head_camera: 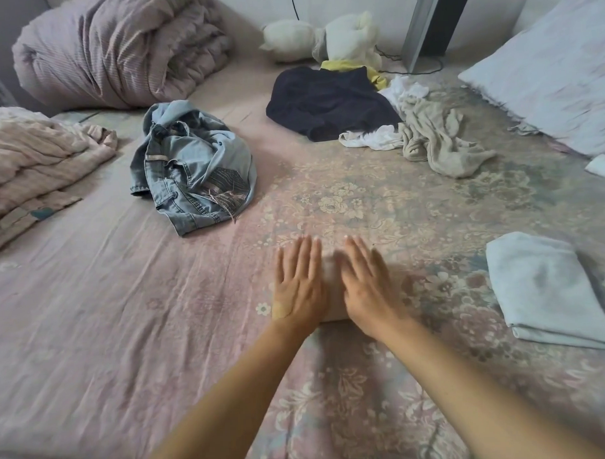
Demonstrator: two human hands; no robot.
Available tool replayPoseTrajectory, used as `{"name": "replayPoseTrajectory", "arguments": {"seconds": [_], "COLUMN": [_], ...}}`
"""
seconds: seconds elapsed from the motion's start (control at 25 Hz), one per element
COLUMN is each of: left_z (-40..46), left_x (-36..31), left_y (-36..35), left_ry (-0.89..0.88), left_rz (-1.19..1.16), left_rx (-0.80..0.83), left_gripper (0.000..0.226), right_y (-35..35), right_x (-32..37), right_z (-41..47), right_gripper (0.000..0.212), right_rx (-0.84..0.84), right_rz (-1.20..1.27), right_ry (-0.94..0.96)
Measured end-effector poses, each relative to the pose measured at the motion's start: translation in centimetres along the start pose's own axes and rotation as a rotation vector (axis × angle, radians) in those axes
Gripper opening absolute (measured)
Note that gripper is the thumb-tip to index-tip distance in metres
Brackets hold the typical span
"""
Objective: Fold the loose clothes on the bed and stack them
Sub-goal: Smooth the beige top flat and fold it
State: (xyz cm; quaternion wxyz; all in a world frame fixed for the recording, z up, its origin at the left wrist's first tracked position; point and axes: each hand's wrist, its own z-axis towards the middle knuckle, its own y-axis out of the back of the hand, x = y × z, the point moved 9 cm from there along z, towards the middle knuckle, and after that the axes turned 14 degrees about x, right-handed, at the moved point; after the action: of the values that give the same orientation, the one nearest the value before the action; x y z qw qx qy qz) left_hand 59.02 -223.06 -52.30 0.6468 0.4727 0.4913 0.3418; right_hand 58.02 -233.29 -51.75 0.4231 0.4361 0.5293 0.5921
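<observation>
A small pale folded cloth [332,290] lies on the floral bedsheet [379,199], pressed flat under the left hand [298,284] and right hand [366,283], fingers straight. Beyond lie crumpled jeans [192,168], a dark garment [327,103] and a beige garment [438,142]; a folded light-blue cloth [546,289] sits right.

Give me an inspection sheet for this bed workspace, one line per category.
Surface: floral bedsheet, wrinkled.
Job's things: small folded piece under both hands; folded light blue garment at right; crumpled jeans, dark garment, white cloth, beige cloth and yellow cloth, all unfolded.
Clutter: rolled duvet, pink blanket, pillow, plush toy.
Hands: left hand and right hand flat, pressing the piece.
Cables: black cable by the plush toy.
Surroundings: wall, metal post.
</observation>
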Motion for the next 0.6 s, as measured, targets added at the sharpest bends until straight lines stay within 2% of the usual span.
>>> {"name": "replayPoseTrajectory", "arguments": {"seconds": [0.08, 0.2, 0.28, 0.36, 0.48, 0.6], "left_z": [0.1, -1.2, -1.5, -1.6, -1.9, -2.0], "left_x": [-1.5, 0.3, 0.8, 0.6, 0.3, 0.6], "left_y": [-1.4, -4.5, -5.1, -4.8, -4.0, -5.1], "left_ry": [-0.166, -0.129, -0.111, -0.127, -0.213, -0.246], "left_rz": [0.158, 0.130, 0.091, 0.105, 0.181, 0.199], "left_rx": [0.151, 0.311, 0.325, 0.348, 0.374, 0.467], "left_gripper": [0.068, 0.100, 0.099, 0.097, 0.089, 0.103], "right_y": [-1.5, -5.4, -6.2, -4.6, -4.4, -5.1], "right_x": [1.1, 0.4, 0.2, 0.2, -0.1, -0.5], "right_z": [0.1, -0.8, -1.0, -0.6, -1.5, -2.5], "right_gripper": [0.062, 0.066, 0.069, 0.085, 0.096, 0.105], "right_rx": [0.172, 0.407, 0.462, 0.375, 0.504, 0.629], "right_rz": [-0.034, -0.078, -0.045, -0.038, -0.067, -0.177], "right_ry": [0.083, 0.050, 0.018, 0.043, 0.132, 0.169]}}
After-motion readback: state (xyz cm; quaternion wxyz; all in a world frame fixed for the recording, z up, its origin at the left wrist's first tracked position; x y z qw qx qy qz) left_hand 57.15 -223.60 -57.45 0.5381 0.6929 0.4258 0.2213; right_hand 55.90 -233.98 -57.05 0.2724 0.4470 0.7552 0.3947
